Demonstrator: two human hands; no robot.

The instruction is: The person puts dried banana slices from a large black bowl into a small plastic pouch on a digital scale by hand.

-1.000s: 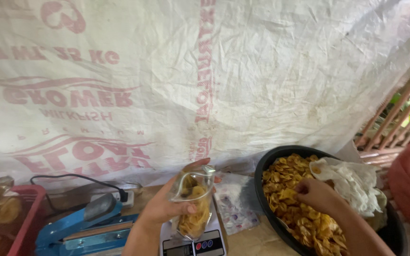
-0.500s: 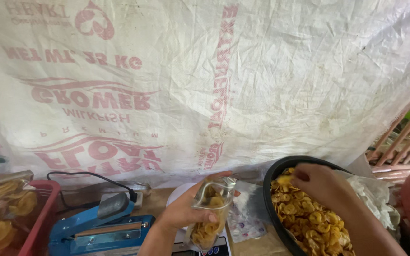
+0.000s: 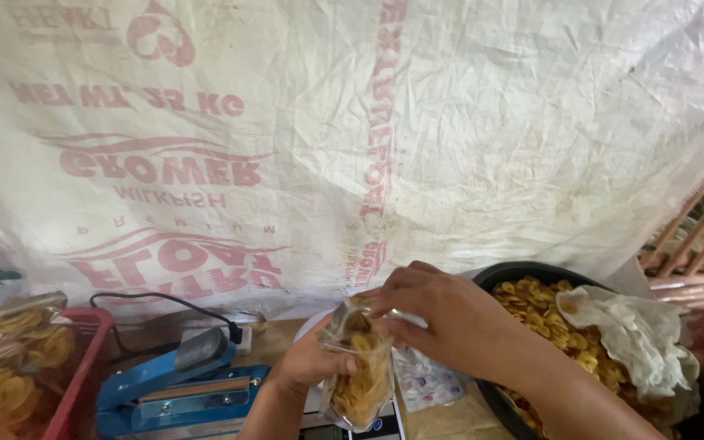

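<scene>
My left hand (image 3: 307,368) grips a small clear plastic bag (image 3: 358,376) part filled with yellow chips, upright above a digital scale (image 3: 368,429) at the bottom edge. My right hand (image 3: 442,319) is over the bag's open mouth, fingers bunched at the opening; whether it holds chips is hidden. Right of the bag stands a big black basin (image 3: 523,270) of yellow chips (image 3: 584,346), with a crumpled white cloth (image 3: 637,330) lying on them.
A blue heat sealer (image 3: 177,385) with a black cable sits at lower left. A red crate (image 3: 83,367) holds packed bags of chips (image 3: 14,358). A printed white sack sheet (image 3: 352,130) hangs behind. Wooden slats (image 3: 694,236) show at right.
My right hand left the basin and moved left to the bag's mouth. The view tilted so the scale sits lower in frame.
</scene>
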